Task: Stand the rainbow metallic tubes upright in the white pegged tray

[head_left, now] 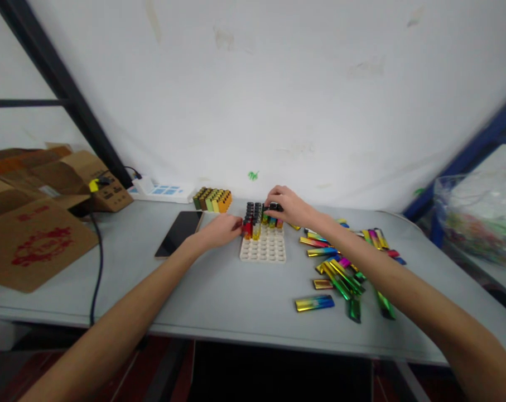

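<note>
A white tray with rows of slots (263, 250) lies mid-table, its front rows showing bare slots. Several lighters with dark tops stand upright in its back part, among them a red lighter (247, 230) and a yellow lighter (256, 231). My left hand (224, 230) is closed at the tray's left side, its fingertips beside the red lighter; what they grip, if anything, is hidden. From the right, my right hand (288, 205) reaches over the back rows, its thumb and fingers closed around the top of a greenish lighter (265, 216).
Loose shiny lighters (336, 276) lie scattered on the right under my right forearm. A block of lighters (213, 199) stands by the wall, near a dark phone (179, 233) and a power strip (164, 192). Cardboard boxes (39, 234) are at left, a clear plastic bag (478, 223) at right.
</note>
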`<state>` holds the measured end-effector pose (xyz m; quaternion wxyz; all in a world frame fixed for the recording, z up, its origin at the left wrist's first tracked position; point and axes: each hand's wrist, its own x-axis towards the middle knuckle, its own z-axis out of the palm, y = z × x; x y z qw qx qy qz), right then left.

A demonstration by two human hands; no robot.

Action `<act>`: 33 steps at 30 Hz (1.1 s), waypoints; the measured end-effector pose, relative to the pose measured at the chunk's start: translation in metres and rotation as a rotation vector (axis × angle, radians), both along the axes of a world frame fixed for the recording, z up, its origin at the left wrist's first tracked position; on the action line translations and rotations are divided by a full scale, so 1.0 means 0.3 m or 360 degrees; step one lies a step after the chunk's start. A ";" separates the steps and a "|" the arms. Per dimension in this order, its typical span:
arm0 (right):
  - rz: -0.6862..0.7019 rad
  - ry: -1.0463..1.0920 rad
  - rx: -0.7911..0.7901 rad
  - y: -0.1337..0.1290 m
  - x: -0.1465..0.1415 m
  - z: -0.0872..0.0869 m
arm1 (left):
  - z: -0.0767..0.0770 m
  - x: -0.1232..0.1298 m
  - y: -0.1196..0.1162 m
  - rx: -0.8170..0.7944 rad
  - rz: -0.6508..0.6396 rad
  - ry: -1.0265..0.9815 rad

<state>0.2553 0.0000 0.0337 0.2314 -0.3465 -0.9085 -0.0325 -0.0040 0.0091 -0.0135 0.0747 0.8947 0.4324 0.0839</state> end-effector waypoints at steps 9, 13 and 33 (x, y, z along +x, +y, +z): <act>-0.0038 0.0041 -0.0069 0.020 0.008 -0.009 | 0.001 0.001 0.001 0.0010 0.0001 0.0023; -0.0122 0.0064 -0.0048 0.004 -0.006 0.008 | 0.006 0.003 -0.003 0.0020 0.0024 0.0057; -0.0427 0.0022 -0.0567 -0.287 0.402 -0.080 | 0.008 0.001 -0.005 0.0013 0.0003 0.0049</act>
